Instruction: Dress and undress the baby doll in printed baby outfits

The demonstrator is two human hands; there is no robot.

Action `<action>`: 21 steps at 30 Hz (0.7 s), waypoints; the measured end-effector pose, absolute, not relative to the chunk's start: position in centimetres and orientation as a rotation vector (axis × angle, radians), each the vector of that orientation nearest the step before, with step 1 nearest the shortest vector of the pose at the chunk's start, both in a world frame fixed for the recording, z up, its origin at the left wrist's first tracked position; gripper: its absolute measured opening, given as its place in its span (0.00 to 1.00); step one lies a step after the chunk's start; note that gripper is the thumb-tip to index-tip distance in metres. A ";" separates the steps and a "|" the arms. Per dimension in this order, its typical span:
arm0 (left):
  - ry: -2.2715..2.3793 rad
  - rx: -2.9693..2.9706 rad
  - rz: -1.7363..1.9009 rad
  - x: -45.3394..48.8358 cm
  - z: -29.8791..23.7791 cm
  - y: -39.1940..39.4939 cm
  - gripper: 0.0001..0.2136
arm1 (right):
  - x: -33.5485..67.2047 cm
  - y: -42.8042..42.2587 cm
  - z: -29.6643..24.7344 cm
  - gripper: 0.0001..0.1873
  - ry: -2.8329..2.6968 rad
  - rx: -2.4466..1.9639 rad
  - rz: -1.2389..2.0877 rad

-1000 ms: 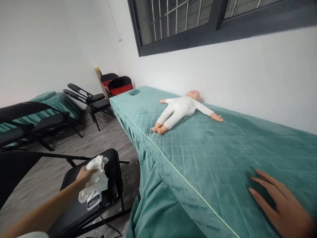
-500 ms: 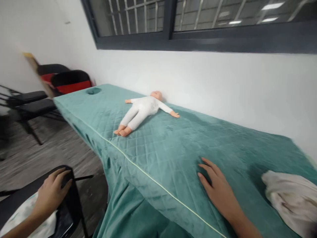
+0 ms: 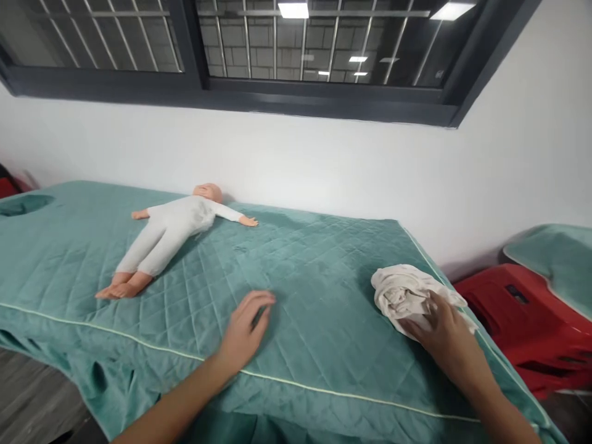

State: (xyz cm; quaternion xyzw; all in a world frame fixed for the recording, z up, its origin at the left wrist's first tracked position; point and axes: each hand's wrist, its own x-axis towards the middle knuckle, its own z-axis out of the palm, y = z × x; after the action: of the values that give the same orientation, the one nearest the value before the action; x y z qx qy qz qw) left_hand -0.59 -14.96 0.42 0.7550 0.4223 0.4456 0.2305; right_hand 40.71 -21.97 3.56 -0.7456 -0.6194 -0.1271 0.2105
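Observation:
My right hand [image 3: 451,342] is at a crumpled white cloth [image 3: 402,293] near the right end of the green quilted cover. Its fingers curl into the cloth's near side, and the cloth still lies on the cover. My left hand [image 3: 245,330] hovers over the middle of the cover, holding nothing, fingers loosely bent and the thumb apart. A baby doll [image 3: 173,228] in a white bodysuit lies face up to the left, away from both hands. Its arms are spread, its head is toward the wall and its bare feet point to the near left.
The green quilted cover [image 3: 305,265] drapes over a long bed with a face hole at the far left. A white wall and a barred window [image 3: 300,102] rise behind it. Past the right end stands a red plastic object [image 3: 522,320] with green fabric over it.
The view has swung right. My left hand has come from above the chair at the left to over the bed. My right hand has moved right onto the white cloth.

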 end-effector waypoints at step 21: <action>0.942 1.249 1.522 7.5 1.4 -5.4 0.36 | 23.9 -5.2 4.5 0.15 -1.895 -1.242 0.120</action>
State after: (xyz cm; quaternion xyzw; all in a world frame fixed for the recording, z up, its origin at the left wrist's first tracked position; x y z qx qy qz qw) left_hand 7.50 -5.40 1.36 0.5076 0.3828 0.6188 0.4614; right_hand 23.94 -5.23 4.48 -0.4961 -0.7570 0.0477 0.4226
